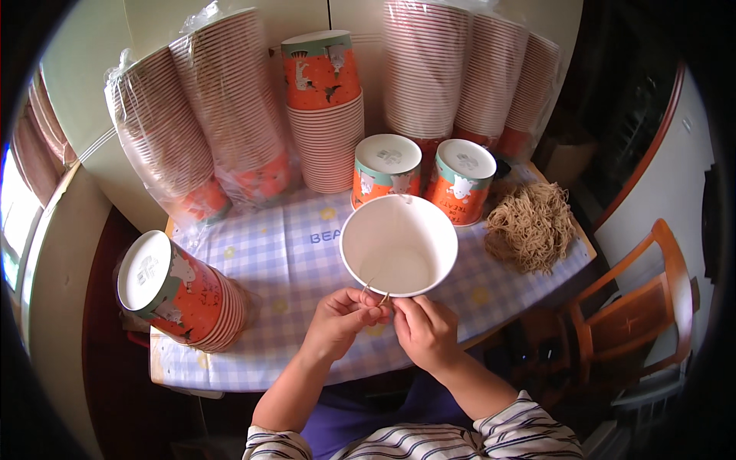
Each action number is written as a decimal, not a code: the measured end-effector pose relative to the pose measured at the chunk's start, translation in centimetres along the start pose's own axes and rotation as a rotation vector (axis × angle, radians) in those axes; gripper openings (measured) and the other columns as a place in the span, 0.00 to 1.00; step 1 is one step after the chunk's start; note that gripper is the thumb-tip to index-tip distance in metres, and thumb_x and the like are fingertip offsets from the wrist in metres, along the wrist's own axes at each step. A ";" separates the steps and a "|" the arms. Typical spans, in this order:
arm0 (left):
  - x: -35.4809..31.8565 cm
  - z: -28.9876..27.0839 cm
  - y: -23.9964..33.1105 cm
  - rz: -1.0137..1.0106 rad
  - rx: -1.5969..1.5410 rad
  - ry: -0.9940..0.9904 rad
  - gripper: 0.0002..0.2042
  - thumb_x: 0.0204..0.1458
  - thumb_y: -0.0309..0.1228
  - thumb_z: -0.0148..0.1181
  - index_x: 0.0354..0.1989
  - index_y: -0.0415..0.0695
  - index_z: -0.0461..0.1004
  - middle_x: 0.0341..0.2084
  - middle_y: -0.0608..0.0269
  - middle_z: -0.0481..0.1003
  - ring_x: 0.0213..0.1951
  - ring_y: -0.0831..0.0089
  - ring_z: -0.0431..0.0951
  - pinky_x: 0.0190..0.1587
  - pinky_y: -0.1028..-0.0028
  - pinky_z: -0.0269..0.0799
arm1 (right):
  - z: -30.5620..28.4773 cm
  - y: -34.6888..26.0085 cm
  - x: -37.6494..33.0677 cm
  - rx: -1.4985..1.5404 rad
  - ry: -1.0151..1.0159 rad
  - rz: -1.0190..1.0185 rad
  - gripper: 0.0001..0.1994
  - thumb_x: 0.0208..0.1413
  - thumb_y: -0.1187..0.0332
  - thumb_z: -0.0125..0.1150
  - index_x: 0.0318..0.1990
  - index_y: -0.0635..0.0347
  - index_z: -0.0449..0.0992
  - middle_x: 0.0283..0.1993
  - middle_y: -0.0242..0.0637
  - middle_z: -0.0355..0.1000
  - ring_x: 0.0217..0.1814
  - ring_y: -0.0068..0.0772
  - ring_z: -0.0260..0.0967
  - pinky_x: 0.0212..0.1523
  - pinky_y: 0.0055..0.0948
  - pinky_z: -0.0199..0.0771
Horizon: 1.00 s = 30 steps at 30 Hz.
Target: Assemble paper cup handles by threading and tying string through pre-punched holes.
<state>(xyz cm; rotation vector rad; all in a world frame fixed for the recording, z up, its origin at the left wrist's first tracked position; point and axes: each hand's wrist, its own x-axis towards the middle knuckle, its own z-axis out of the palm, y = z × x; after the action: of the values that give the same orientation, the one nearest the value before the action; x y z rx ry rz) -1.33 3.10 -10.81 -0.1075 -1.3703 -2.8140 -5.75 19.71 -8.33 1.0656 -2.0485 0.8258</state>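
Seen from above, two bare hands work at the near rim of a white-lined paper bucket at the front middle of a table. The bucket's open mouth faces up toward the viewer; whether its base rests on the table cannot be told. The left hand pinches a thin piece of tan twine between thumb and forefinger, right at the rim. The right hand is just beside it, fingers curled in at the rim; whether they grip the twine or the bucket is hidden.

Just behind stand two upside-down orange-and-green paper buckets, white bases up, with small cartoon figures. To their right lies a loose, tangled heap of tan twine. Along the back, an unwrapped bucket stack stands between tall stacks in clear plastic. Near the table's left edge is a shorter stack of inverted buckets. A blue-and-white checked tablecloth covers the table, and a wooden chair stands to the right.
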 end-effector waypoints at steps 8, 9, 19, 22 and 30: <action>0.0 -0.2 -0.1 -0.031 -0.152 0.009 0.04 0.53 0.20 0.58 0.36 0.41 0.72 0.34 0.55 0.78 0.40 0.69 0.79 0.42 0.72 0.74 | 1.6 -0.1 -0.3 0.583 -0.048 0.399 0.09 0.49 0.81 0.58 0.39 0.66 0.75 0.33 0.40 0.74 0.33 0.33 0.75 0.33 0.27 0.75; 0.0 -0.2 -0.1 -0.012 -0.172 0.003 0.04 0.53 0.20 0.57 0.36 0.41 0.72 0.34 0.55 0.78 0.40 0.69 0.79 0.43 0.72 0.75 | 1.6 -0.1 -0.3 0.791 -0.073 0.504 0.08 0.51 0.80 0.58 0.40 0.67 0.75 0.35 0.38 0.75 0.35 0.29 0.75 0.37 0.25 0.75; 0.0 0.0 -0.3 0.020 -0.122 0.047 0.04 0.52 0.18 0.57 0.35 0.39 0.72 0.33 0.56 0.78 0.36 0.70 0.79 0.41 0.72 0.75 | 2.4 0.1 -0.9 1.575 -0.099 1.057 0.09 0.58 0.68 0.56 0.40 0.63 0.77 0.36 0.32 0.75 0.37 0.22 0.70 0.41 0.25 0.71; -0.2 0.6 -0.2 0.023 -0.040 0.161 0.04 0.50 0.18 0.58 0.33 0.39 0.71 0.31 0.57 0.76 0.29 0.71 0.76 0.38 0.71 0.74 | 2.8 0.4 -0.8 1.619 -0.127 1.148 0.08 0.58 0.68 0.55 0.39 0.61 0.77 0.34 0.30 0.74 0.34 0.20 0.66 0.38 0.23 0.66; -0.4 2.2 -0.5 0.207 0.195 0.223 0.05 0.49 0.18 0.60 0.33 0.38 0.71 0.30 0.59 0.76 0.29 0.75 0.76 0.32 0.77 0.73 | 3.1 0.8 -0.9 1.696 -0.148 1.171 0.08 0.58 0.68 0.53 0.38 0.59 0.76 0.33 0.28 0.72 0.32 0.19 0.63 0.38 0.23 0.63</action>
<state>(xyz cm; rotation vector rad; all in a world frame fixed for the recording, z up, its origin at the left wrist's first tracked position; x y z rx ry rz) -0.82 5.15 -9.89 0.0611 -1.4759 -2.4278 -6.90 18.08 -11.05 0.3374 -1.5946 3.4208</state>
